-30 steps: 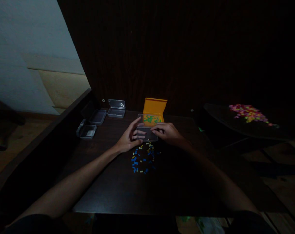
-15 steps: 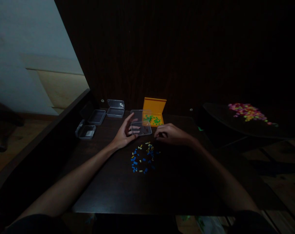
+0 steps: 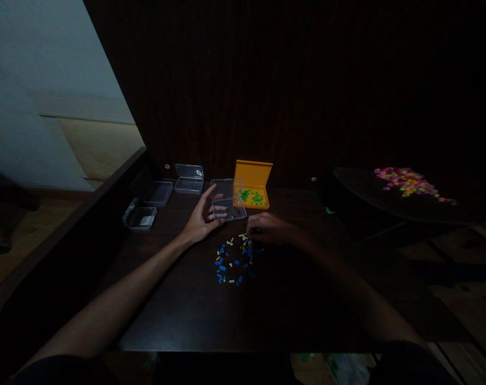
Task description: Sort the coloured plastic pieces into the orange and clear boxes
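Note:
My left hand (image 3: 203, 219) grips a clear plastic box (image 3: 231, 215) with its lid raised. The fingers show through the clear plastic and the thumb lies along the near side. A few tiny dark bits seem to lie inside. My right hand (image 3: 267, 227) is at the far right edge of a loose pile of small building bricks (image 3: 222, 268), blue, yellow and white. Its fingers are curled together, and anything between them is hidden. Just behind the clear box stands an open orange box (image 3: 253, 168) with green bricks (image 3: 256, 197) in it.
On the left of the dark table (image 3: 178, 321) are more clear boxes: one at the back (image 3: 190, 184), one flat tray-like box (image 3: 159, 193) and one with a white piece inside (image 3: 140, 218). To the right, a dark surface holds a colourful heap (image 3: 407, 182).
My right hand has come down and left from beside the clear box to the pile's far edge. My left hand and the box have shifted slightly left.

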Tool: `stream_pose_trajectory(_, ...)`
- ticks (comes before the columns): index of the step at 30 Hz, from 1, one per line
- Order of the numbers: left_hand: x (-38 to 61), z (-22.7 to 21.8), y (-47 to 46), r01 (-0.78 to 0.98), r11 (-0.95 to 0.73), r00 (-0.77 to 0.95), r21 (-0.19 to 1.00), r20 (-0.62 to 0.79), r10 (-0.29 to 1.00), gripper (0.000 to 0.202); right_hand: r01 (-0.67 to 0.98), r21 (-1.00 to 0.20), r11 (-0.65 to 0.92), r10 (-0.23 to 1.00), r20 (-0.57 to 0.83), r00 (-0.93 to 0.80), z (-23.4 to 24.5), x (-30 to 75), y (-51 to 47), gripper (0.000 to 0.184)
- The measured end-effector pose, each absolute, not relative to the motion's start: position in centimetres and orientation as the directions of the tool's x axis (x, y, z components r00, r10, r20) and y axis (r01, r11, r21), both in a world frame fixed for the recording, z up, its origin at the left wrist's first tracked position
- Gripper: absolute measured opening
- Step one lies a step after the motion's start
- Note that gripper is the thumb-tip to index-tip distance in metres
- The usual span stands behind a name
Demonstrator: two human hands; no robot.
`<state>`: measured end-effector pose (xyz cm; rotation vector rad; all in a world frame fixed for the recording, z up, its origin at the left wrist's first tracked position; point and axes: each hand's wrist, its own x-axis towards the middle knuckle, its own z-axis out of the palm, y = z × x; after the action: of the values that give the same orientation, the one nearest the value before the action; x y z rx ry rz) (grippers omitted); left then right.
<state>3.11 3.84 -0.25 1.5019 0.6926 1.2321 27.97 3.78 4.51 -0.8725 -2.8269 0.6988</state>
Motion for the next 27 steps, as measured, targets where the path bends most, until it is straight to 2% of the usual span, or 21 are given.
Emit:
stream_pose_trajectory(5,3.1,-0.2,3.8,-0.151,-0.302,0.311,0.941,0.335,0.889,0.097,0.505,-0.495,0.707,0.564,-0.036,-0.825,5.6,27.9,3.3,0.006)
stream_pose_trajectory(8,3.3,-0.1,3.6,-0.145,-0.307,0.315,0.94,0.338,0.887,0.097,0.517,-0.549,0.657,0.619,0.002,-0.785,6.4,28.3,3.1,0.005)
stream_pose_trajectory(12,3.6,0.2,3.2,-0.145,-0.294,0.348,0.945,0.327,0.879,0.096,0.58,-0.551,0.599,0.769,0.195,-0.609,6.4,28.3,3.4,0.009)
stream_pose_trajectory(15,3.8,0.4,2.9,-0.138,-0.276,0.367,0.951,0.308,0.878,0.096,0.599,-0.532,0.599,0.794,0.3,-0.528,5.7,28.0,3.7,0.01)
stream_pose_trajectory(21,3.7,0.3,3.1,-0.15,-0.274,0.366,0.95,0.31,0.877,0.096,0.529,-0.485,0.696,0.705,0.324,-0.631,5.6,27.8,3.5,0.013)
stream_pose_trajectory(27,3.6,0.0,3.3,-0.142,-0.287,0.347,0.947,0.32,0.882,0.096,0.43,-0.475,0.768,0.527,0.086,-0.845,5.5,27.7,2.8,0.018)
